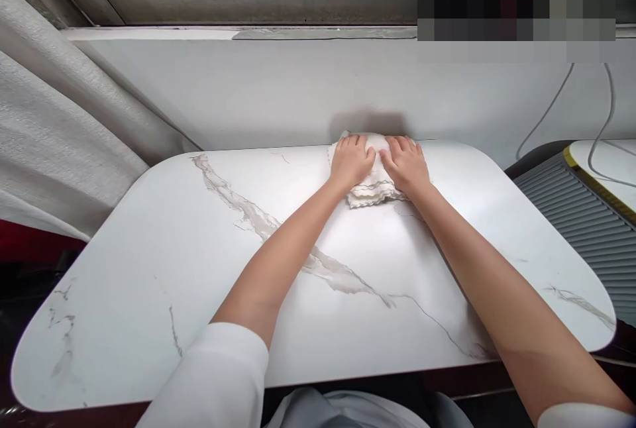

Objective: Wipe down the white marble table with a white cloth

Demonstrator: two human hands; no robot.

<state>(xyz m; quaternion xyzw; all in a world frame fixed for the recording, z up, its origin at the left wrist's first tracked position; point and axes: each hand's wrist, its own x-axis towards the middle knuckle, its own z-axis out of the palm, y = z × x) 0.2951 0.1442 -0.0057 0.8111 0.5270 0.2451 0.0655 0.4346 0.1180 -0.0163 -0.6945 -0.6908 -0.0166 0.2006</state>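
A folded white cloth [373,188] with wavy edges lies in layers at the far edge of the white marble-patterned table [149,236]. My left hand [352,161] rests flat on its left side, fingers stretched toward the wall. On the right side of the same cloth lies my right hand [407,161], palm down with the fingers extended. Both thumbs point inward, with a small gap of cloth between them. The palms and part of the cloth beneath them are hidden.
A pale wall [248,90] rises right behind the table's far edge. At the left hangs a light curtain [64,123]. A grey ribbed panel [581,216] and another white surface [609,156] stand at the right, with a thin cable [609,103] above. One upper area is pixelated.
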